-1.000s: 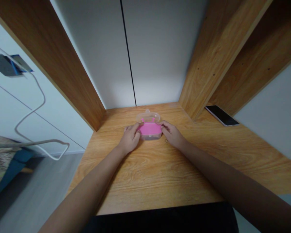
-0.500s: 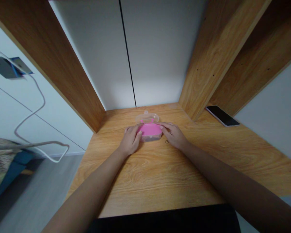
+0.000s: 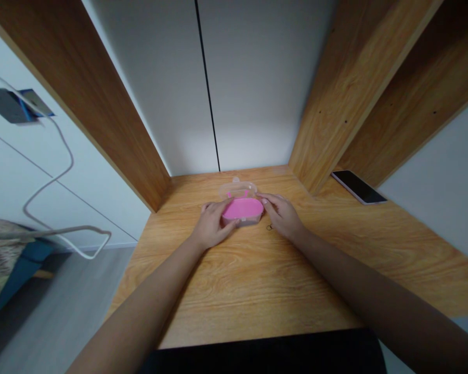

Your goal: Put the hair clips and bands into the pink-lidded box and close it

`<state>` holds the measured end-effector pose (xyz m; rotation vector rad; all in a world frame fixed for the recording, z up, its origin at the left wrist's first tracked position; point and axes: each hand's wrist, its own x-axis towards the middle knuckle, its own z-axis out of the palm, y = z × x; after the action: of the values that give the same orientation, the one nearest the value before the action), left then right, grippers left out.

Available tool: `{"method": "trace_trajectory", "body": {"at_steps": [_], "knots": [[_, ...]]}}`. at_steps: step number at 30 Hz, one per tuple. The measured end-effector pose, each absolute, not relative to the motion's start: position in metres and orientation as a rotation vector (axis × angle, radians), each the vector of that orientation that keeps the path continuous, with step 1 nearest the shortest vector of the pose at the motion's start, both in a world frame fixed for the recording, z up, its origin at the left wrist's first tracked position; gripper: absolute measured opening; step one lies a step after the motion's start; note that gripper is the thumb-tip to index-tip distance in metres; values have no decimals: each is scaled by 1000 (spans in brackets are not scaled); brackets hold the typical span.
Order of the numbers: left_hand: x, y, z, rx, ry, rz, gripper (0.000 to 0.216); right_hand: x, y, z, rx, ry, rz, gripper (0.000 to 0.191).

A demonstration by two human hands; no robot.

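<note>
A small clear plastic box (image 3: 249, 221) rests near the back of the wooden desk, its transparent hinged lid (image 3: 237, 188) tipped back. A pink oval tray (image 3: 243, 208) fills the top of the box. My left hand (image 3: 212, 224) grips the box's left end, thumb along the front and fingers at the back. At the right end is my right hand (image 3: 283, 214), thumb and index finger apart beside the rim; whether a fingertip touches it I cannot tell. A small dark ring (image 3: 269, 227) lies on the desk just below the right hand.
On the right of the desk (image 3: 253, 291) lies a phone (image 3: 359, 187), screen up, beyond an upright wooden panel (image 3: 335, 104). Another wooden panel (image 3: 113, 93) borders the left. A white cable (image 3: 68, 156) hangs from a wall outlet at far left.
My right thumb has come off the pink tray to the box's right edge. My left thumb has moved from the tray's top to the box's front. The tray's outline now shows more fully.
</note>
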<state>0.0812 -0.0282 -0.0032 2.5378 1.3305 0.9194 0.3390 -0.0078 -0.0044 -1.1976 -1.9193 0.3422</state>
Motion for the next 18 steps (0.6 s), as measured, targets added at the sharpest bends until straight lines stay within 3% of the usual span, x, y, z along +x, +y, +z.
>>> {"method": "trace_trajectory", "body": {"at_steps": [12, 18], "knots": [[79, -26, -2, 2534, 1470, 1012, 58, 347, -2, -14, -1632, -1911, 101, 16], [78, -26, -3, 2524, 1497, 1015, 59, 343, -8, -10, -1697, -2002, 121, 17]]}}
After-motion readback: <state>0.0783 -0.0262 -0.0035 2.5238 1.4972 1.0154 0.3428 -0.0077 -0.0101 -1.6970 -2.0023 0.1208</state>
